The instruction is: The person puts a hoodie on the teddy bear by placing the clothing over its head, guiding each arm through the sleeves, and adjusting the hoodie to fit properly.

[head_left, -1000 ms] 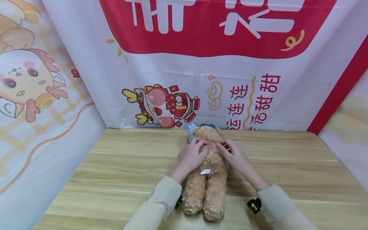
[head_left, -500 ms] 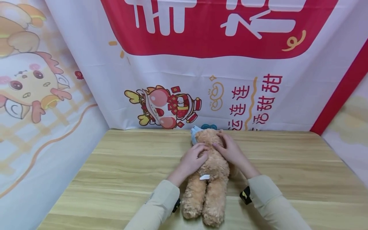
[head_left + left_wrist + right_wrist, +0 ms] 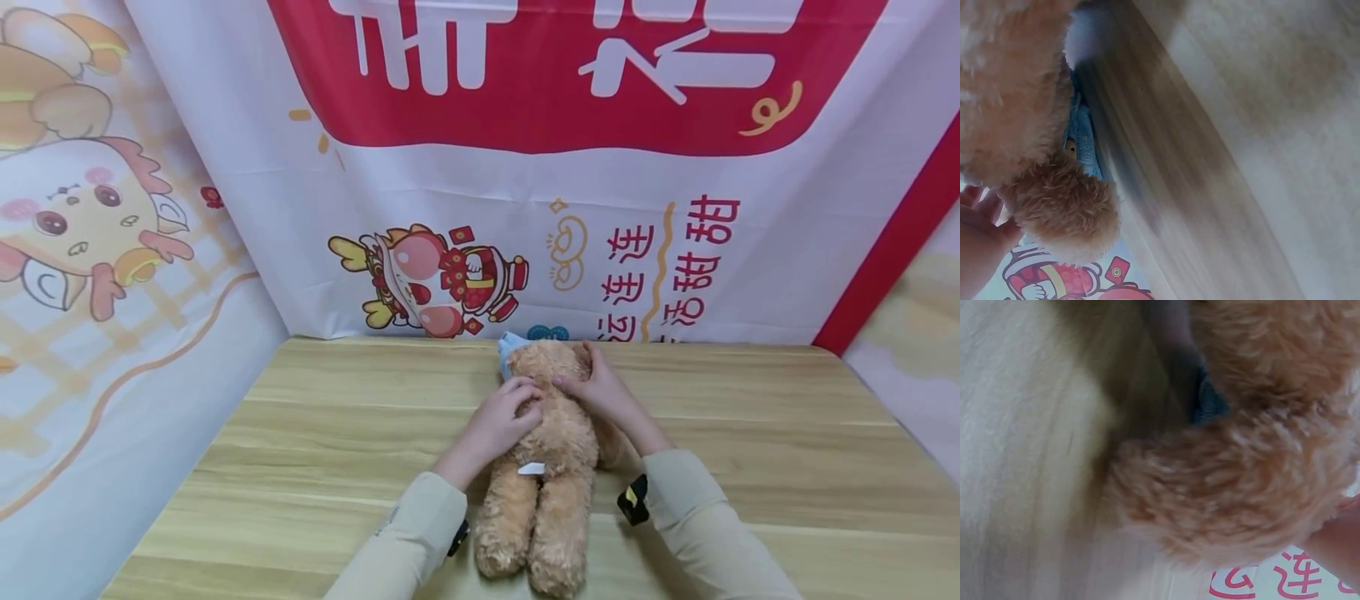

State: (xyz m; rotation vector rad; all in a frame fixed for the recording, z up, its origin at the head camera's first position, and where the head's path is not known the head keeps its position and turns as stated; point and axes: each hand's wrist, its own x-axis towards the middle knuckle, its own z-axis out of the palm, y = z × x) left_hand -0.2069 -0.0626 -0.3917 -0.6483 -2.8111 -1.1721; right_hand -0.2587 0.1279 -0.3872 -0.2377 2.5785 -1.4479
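Observation:
A light brown plush toy [image 3: 558, 433] lies with its back up on the table, head towards the banner and legs towards me. A white tag [image 3: 532, 468] sticks out at its rump, and light blue cloth [image 3: 514, 342] shows beside its head. My left hand [image 3: 498, 425] holds the toy at the left of its neck with bent fingers. My right hand [image 3: 609, 396] grips the right side of its head and neck, thumb on the back. Both wrist views show furry limbs close up, with blue cloth underneath; the toy's front is hidden.
The wood-grain table [image 3: 337, 450] stretches out on both sides of the toy. A printed banner [image 3: 435, 192] hangs right behind the table's back edge. Another printed cloth [image 3: 90, 333] hangs at the left, and a red strip [image 3: 888, 242] runs down the right.
My right hand has moved from beside the upper back up to the side of the toy's head. The left hand stays at the neck. The toy has shifted slightly towards me.

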